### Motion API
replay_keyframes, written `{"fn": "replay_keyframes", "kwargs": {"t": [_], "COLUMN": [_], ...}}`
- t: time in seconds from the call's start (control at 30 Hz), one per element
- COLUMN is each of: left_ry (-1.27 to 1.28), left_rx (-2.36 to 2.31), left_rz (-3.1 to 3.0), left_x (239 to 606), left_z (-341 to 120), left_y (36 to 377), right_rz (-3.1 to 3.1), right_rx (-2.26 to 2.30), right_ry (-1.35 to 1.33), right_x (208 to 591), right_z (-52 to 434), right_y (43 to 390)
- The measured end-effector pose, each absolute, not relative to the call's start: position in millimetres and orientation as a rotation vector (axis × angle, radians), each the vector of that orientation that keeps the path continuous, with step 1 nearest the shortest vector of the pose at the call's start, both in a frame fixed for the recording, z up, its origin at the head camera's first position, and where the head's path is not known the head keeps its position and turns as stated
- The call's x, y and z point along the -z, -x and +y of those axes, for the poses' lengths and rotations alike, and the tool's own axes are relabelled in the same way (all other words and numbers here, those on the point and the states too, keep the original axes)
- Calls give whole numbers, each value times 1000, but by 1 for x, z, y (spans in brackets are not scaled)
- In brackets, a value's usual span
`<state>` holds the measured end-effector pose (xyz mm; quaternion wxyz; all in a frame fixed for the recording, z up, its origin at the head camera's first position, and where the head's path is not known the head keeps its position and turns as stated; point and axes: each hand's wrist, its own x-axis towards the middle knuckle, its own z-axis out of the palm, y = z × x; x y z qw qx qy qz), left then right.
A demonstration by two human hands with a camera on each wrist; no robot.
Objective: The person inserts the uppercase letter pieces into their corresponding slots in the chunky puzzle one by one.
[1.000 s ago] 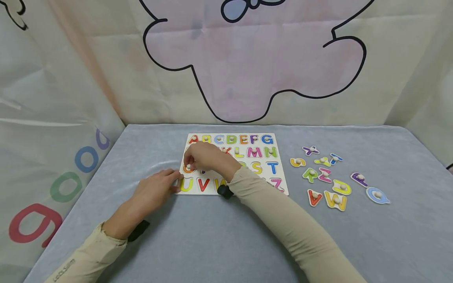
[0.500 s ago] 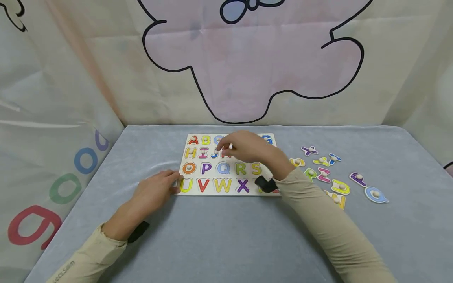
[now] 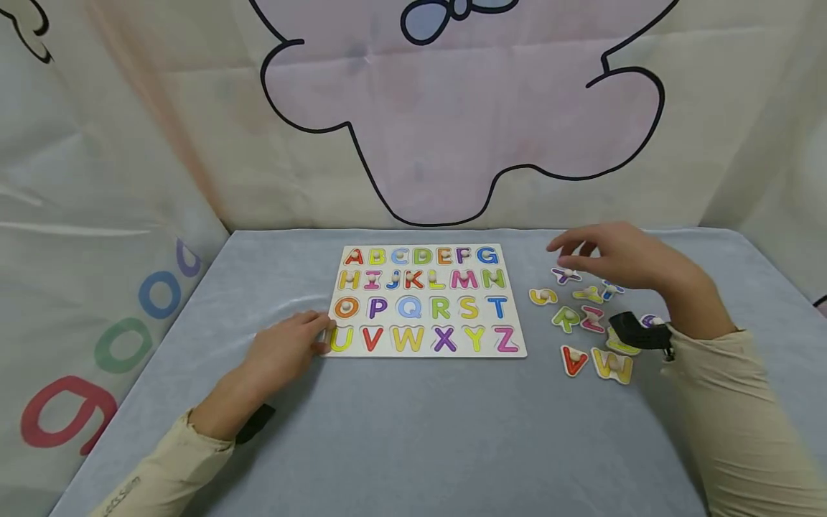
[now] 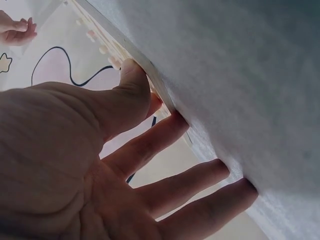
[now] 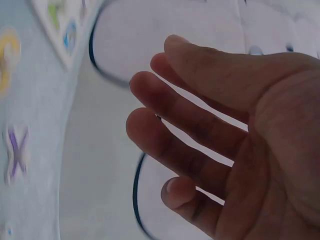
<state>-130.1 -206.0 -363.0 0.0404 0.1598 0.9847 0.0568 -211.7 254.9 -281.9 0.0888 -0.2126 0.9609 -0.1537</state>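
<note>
Left hand [image 3: 284, 350] lies flat on the desk [image 3: 413, 431], fingers straight and spread, holding nothing; its fingertips touch the near left corner of the alphabet puzzle board [image 3: 423, 301], beside the yellow U. In the left wrist view the thumb presses against the board's edge; the board's face is not visible from that angle.

Right hand [image 3: 617, 255] hovers above the desk, fingers loosely extended and slightly parted, empty. Directly beneath its fingertips lies the purple X piece [image 3: 566, 274], not touched. The right wrist view confirms the empty palm and shows the X piece blurred, off to the side of the fingers.

Loose letter pieces [image 3: 591, 319] lie scattered under and nearer than the right hand: a yellow ring-like piece, a green R, a pink Z, a red V, a yellow W. Several are partly covered by the right wrist and its black strap [image 3: 636, 332]; a purple piece there cannot be identified. The blue piece under the hand is half hidden
</note>
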Motion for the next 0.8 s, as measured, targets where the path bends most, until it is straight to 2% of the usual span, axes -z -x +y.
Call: {"fn": "replay_keyframes", "kwargs": {"t": [0.17, 0.47, 0.7, 0.8], "left_ry": [-489, -474, -491, -479], "left_rx": [-161, -166, -169, -187], "left_rz": [3018, 3013, 3019, 3028], "left_x": [363, 367, 366, 364], "left_z": [-206, -206, -207, -207], "left_y": [130, 131, 131, 130], "right_rz": [2857, 2826, 2919, 2927], "right_rx": [435, 432, 433, 356], "right_ry": [565, 504, 348, 409], "right_x": [284, 293, 280, 275], "right_z": [289, 321, 357, 364], "right_y": [216, 227, 216, 217]}}
